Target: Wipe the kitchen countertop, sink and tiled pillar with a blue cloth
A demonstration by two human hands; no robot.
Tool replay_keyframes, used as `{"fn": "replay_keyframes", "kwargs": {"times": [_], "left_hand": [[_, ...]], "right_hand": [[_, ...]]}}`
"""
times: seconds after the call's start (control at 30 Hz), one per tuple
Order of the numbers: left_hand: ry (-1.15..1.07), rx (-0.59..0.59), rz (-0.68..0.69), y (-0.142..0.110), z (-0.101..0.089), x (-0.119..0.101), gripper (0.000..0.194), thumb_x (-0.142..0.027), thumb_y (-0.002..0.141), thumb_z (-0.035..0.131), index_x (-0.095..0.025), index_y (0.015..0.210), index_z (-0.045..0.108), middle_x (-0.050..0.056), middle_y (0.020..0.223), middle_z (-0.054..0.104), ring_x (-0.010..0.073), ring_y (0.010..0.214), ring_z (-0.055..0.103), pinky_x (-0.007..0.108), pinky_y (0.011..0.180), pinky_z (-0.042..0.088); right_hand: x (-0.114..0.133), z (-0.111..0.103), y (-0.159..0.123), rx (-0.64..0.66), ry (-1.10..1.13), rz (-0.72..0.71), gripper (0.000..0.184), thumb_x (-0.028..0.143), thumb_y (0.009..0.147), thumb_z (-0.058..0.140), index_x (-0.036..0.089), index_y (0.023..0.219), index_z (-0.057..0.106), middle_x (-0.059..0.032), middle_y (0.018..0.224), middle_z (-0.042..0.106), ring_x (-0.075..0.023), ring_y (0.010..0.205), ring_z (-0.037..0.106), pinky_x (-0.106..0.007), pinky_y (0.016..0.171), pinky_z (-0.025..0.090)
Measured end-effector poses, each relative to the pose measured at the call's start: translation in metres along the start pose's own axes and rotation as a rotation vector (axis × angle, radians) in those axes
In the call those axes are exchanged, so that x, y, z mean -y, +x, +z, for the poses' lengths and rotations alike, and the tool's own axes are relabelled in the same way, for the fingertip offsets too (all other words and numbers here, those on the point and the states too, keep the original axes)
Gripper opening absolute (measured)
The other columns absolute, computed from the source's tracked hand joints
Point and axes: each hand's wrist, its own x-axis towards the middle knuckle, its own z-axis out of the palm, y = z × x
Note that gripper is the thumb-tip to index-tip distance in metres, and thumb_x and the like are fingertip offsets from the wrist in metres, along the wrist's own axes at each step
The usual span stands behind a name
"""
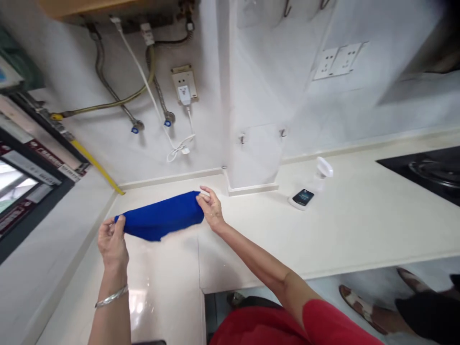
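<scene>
A blue cloth (163, 214) is stretched between my two hands above the corner of the white countertop (251, 244). My left hand (114, 242) pinches its left end between thumb and fingers. At the other end, my right hand (212, 209) grips the upper right corner. The cloth looks folded, with its lower edge hanging loose and uneven. A silver bangle (112, 296) circles my left wrist.
Further right on the counter lies a white spray bottle (305, 194) with a dark label. Beyond it is a black gas stove (431, 167). A plugged-in cord (184, 96) and hoses hang on the wall. Another person's sandalled feet (362, 304) show at lower right.
</scene>
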Motion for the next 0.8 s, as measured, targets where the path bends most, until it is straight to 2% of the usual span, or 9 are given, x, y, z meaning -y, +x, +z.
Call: {"fn": "replay_keyframes", "kwargs": {"times": [0.13,0.2,0.3,0.4,0.43,0.5,0.57,0.7,0.8], "left_hand": [[0.087,0.059,0.014,-0.010,-0.033,0.023,0.050,-0.053,0.060,0.074,-0.019,0.089,0.053,-0.007,0.073,0.052,0.0084,0.068,0.049,0.025,0.073,0.044],[0.316,0.197,-0.068,-0.040,-0.055,0.058,0.050,-0.063,0.065,0.063,-0.020,0.089,0.055,-0.006,0.072,0.053,0.0110,0.069,0.051,0.027,0.072,0.046],[0.449,0.295,-0.169,-0.102,-0.091,0.116,0.047,-0.065,0.057,0.064,-0.020,0.070,0.056,0.000,0.064,0.058,0.0186,0.067,0.058,0.035,0.068,0.051],[0.552,0.280,-0.171,-0.151,-0.132,0.165,0.044,-0.060,0.058,0.064,-0.021,0.080,0.063,0.011,0.096,0.071,0.0304,0.099,0.065,0.046,0.090,0.053],[0.658,0.272,-0.066,-0.160,-0.147,0.177,0.044,-0.058,0.065,0.058,-0.021,0.089,0.065,0.014,0.111,0.069,0.0317,0.112,0.062,0.048,0.101,0.048],[0.848,0.266,0.099,-0.166,-0.175,0.195,0.045,-0.050,0.075,0.050,-0.018,0.103,0.064,0.019,0.128,0.063,0.0320,0.128,0.054,0.049,0.114,0.038],[1.009,0.208,0.154,-0.164,-0.197,0.207,0.053,-0.047,0.080,0.044,-0.012,0.116,0.061,0.023,0.137,0.056,0.0330,0.137,0.046,0.049,0.117,0.034],[1.287,0.015,-0.004,-0.161,-0.218,0.213,0.064,-0.044,0.088,0.035,-0.003,0.133,0.054,0.028,0.149,0.044,0.0426,0.146,0.028,0.060,0.117,0.027],[1.366,0.008,-0.137,-0.166,-0.224,0.210,0.061,-0.045,0.091,0.036,-0.013,0.140,0.051,0.021,0.155,0.040,0.0449,0.146,0.028,0.067,0.115,0.025]], "right_hand": [[-0.016,-0.017,-0.010,0.008,-0.114,-0.019,0.053,0.050,0.075,0.070,0.023,0.118,0.055,0.0004,0.087,0.067,-0.0153,0.084,0.062,-0.028,0.081,0.047],[-0.038,-0.048,-0.032,0.029,-0.304,0.041,0.045,0.052,0.077,0.066,0.022,0.110,0.059,-0.0019,0.089,0.069,-0.0179,0.089,0.064,-0.031,0.086,0.048],[-0.071,-0.107,-0.075,0.181,-0.687,0.151,0.032,0.049,0.079,0.056,0.022,0.095,0.064,-0.0028,0.083,0.071,-0.0204,0.082,0.066,-0.038,0.086,0.051],[-0.086,-0.150,-0.104,0.242,-0.827,0.162,0.027,0.044,0.076,0.060,0.021,0.087,0.067,-0.0079,0.090,0.071,-0.0263,0.088,0.065,-0.046,0.090,0.051],[-0.089,-0.155,-0.107,0.257,-0.904,0.121,0.028,0.042,0.079,0.057,0.021,0.093,0.068,-0.0100,0.100,0.071,-0.0278,0.097,0.064,-0.047,0.095,0.049],[-0.096,-0.149,-0.103,0.338,-1.089,-0.005,0.036,0.038,0.088,0.046,0.020,0.112,0.066,-0.0128,0.122,0.066,-0.0281,0.114,0.059,-0.048,0.104,0.045],[-0.111,-0.125,-0.094,0.474,-1.250,-0.139,0.045,0.034,0.094,0.037,0.018,0.130,0.058,-0.0142,0.137,0.057,-0.0275,0.128,0.052,-0.048,0.110,0.041],[-0.159,-0.063,-0.088,0.756,-1.415,-0.285,0.057,0.036,0.095,0.040,0.023,0.151,0.037,-0.0105,0.161,0.031,-0.0352,0.149,0.023,-0.062,0.120,0.020],[-0.190,-0.042,-0.097,0.894,-1.495,-0.316,0.060,0.039,0.094,0.041,0.028,0.152,0.033,-0.0091,0.164,0.022,-0.0411,0.150,0.012,-0.073,0.116,0.009]]}}
